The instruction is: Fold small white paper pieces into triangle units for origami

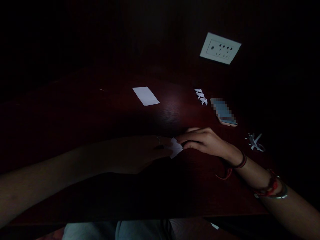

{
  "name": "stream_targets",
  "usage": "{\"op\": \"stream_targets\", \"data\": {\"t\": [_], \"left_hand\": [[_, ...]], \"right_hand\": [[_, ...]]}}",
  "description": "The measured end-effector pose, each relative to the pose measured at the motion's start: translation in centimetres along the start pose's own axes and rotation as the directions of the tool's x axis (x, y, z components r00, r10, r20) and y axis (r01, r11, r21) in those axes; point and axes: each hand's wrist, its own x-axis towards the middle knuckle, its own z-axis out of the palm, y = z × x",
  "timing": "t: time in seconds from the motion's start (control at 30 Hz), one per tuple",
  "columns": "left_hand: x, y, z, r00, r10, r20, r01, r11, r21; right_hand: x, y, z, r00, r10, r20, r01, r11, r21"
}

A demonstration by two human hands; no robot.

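A small piece of folded white paper (177,148) is between my two hands, low over the dark red table. My left hand (152,146), with a ring on one finger, grips the paper's left side; deep shadow covers much of this hand. From the right, my right hand (203,141) pinches the paper's right edge between thumb and fingers. Beyond my hands, a flat stack of white paper (146,96) lies on the tabletop. Several small folded paper pieces (201,96) form a slanting row farther right.
A phone (223,112) with a blurred-out screen lies beyond my right hand. Curled paper strips (255,142) are near my right forearm. A white socket panel (220,48) is on the wall behind. The table's front edge (140,220) runs above my legs. The surroundings are very dark.
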Motion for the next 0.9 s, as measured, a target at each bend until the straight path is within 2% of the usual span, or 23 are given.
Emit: {"op": "stream_targets", "data": {"t": [0.13, 0.23, 0.4, 0.5, 0.73, 0.9], "left_hand": [[0.3, -0.3, -0.2, 0.999, -0.004, 0.040, 0.006, 0.999, -0.054], [0.4, -0.4, -0.5, 0.998, -0.007, 0.062, 0.012, 0.996, -0.093], [0.5, -0.5, -0.1, 0.999, 0.024, -0.042, -0.027, 0.997, -0.069], [0.5, -0.2, 0.2, 0.995, 0.036, -0.094, -0.037, 0.999, -0.004], [0.3, 0.7, 0.0, 0.996, 0.006, -0.093, 0.000, 0.998, 0.057], [0.2, 0.8, 0.0, 0.994, 0.031, -0.104, -0.021, 0.995, 0.099]], "right_hand": [[-0.7, -0.1, 0.0, 1.000, 0.003, 0.011, -0.002, 0.998, -0.058], [-1.0, 0.1, 0.2, 0.999, -0.051, -0.014, 0.049, 0.992, -0.115], [-0.9, -0.2, 0.6, 0.996, -0.085, -0.035, 0.081, 0.991, -0.109], [-0.4, -0.7, 0.8, 0.997, -0.024, -0.080, 0.013, 0.992, -0.126], [0.6, -1.4, 1.5, 0.957, 0.211, -0.201, -0.232, 0.969, -0.089], [1.1, -1.6, 2.0, 0.926, 0.286, -0.247, -0.311, 0.948, -0.065]]}}
